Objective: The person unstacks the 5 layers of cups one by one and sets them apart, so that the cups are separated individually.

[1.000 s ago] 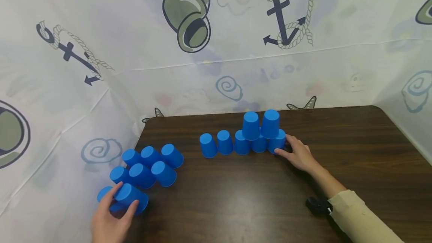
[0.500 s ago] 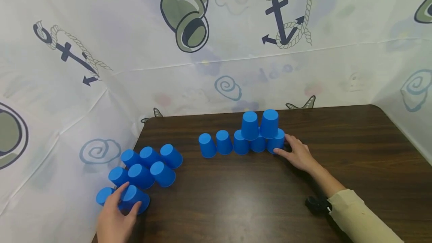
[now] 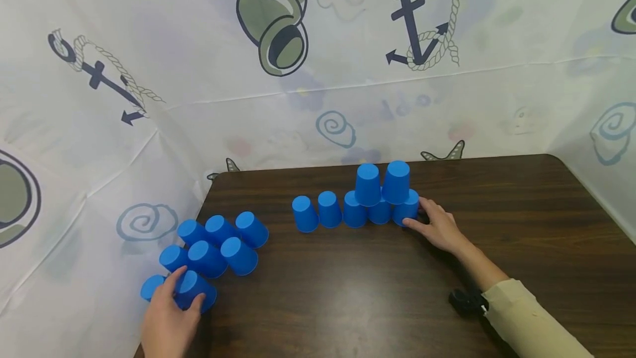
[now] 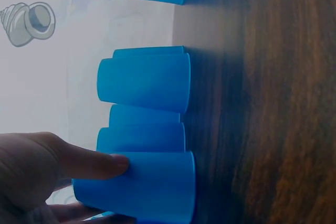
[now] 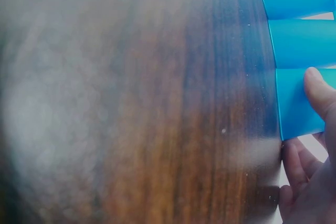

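Note:
Upside-down blue cups stand on the table in two groups. At the front left, my left hand [image 3: 171, 314] holds the nearest cup [image 3: 197, 291], thumb on one side and fingers on the other; its base rim sits at the table in the left wrist view. Across the table, my right hand [image 3: 439, 227] is around the rightmost lower cup [image 3: 406, 209] of a row. In the right wrist view the thumb [image 5: 317, 90] lies on that cup, with the fingers partly hidden below it. Two cups [image 3: 367, 184] rest on top of the row's right part.
Several other cups [image 3: 206, 258] stand close together just beyond my left hand. Two single-height cups [image 3: 305, 214] form the left end of the far row. The brown wooden table [image 3: 348, 291] meets a patterned white cloth [image 3: 278, 137] at the back and left.
Over the last second my left hand and its cup have shifted slightly to the right, and a cup at the far left shows more. My right hand stays at the same cup.

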Demonstrator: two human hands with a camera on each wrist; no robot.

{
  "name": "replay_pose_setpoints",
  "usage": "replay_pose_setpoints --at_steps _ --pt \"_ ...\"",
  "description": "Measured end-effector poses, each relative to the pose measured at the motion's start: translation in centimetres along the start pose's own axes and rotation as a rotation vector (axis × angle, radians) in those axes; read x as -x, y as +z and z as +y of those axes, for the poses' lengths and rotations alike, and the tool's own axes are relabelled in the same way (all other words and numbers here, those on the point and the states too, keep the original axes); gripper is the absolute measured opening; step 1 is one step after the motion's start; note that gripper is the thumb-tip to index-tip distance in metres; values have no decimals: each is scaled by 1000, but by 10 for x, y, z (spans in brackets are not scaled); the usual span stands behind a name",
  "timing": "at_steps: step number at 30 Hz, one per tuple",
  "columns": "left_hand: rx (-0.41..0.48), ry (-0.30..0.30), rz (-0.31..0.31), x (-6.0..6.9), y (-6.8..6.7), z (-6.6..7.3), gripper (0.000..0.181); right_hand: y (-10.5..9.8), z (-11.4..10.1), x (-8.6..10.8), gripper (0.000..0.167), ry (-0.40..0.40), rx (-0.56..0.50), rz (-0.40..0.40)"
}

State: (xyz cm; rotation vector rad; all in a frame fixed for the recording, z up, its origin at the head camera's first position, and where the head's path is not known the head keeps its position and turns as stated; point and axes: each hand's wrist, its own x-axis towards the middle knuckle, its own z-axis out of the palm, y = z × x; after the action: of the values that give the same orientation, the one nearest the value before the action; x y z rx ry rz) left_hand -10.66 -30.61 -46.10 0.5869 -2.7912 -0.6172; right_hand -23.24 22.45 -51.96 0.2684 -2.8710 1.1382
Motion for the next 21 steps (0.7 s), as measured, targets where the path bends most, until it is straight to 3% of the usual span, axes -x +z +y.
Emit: replay_pose_setpoints --at_steps 12,21 --pt "-7 20 93 3 2 3 67 -1 0 0 68 -1 -8 2" --pt "32 31 185 15 -11 10 59 0 1 0 70 4 -9 -8"
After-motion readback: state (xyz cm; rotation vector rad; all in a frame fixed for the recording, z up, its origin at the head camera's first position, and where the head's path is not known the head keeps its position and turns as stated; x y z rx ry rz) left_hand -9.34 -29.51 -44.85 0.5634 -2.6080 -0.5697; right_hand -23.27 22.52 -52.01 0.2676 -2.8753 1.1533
